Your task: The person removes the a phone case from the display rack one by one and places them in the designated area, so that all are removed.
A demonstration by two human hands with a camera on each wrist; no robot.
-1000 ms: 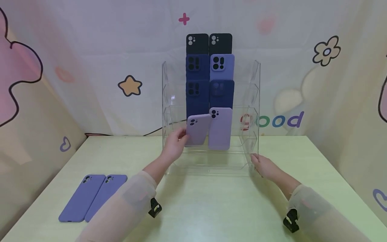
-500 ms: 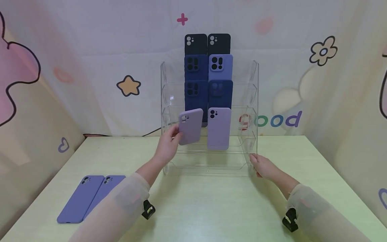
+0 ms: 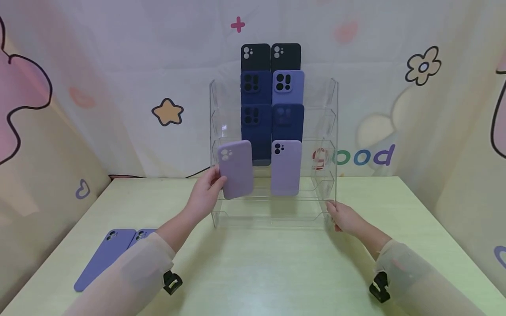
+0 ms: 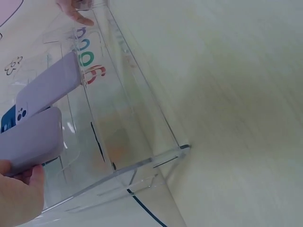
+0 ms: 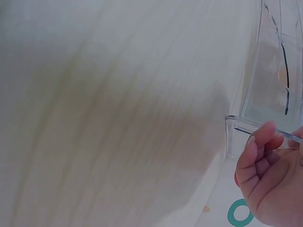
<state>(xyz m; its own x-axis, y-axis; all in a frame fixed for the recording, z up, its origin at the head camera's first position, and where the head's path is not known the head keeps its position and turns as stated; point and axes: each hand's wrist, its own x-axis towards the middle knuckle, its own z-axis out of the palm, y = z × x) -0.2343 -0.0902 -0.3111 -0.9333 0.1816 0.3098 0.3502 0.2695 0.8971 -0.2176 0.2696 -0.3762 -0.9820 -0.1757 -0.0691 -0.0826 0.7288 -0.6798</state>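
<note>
My left hand (image 3: 204, 193) pinches a lilac phone case (image 3: 237, 171) by its left edge, holding it upright and slightly tilted in front of the clear acrylic display rack (image 3: 272, 221). In the left wrist view, thumb and fingers grip that case (image 4: 35, 139) from its lower edge. A matching lilac case (image 3: 286, 169) stands on the rack's lower tier, to the right. My right hand (image 3: 345, 217) grips the rack's lower right side edge; in the right wrist view its fingers are curled at the clear side panel (image 5: 246, 124).
Higher tiers bear black cases (image 3: 256, 58), dark blue cases (image 3: 256, 131) and a periwinkle case (image 3: 288, 87). Two more periwinkle cases (image 3: 104, 259) lie on the table (image 3: 276, 272) at the left, one partly behind my left sleeve. A printed curtain (image 3: 118, 87) hangs behind.
My left hand has drawn the lilac case leftward and out from the lower tier, uncovering more of the dark blue case behind. The right hand stays at the rack's edge.
</note>
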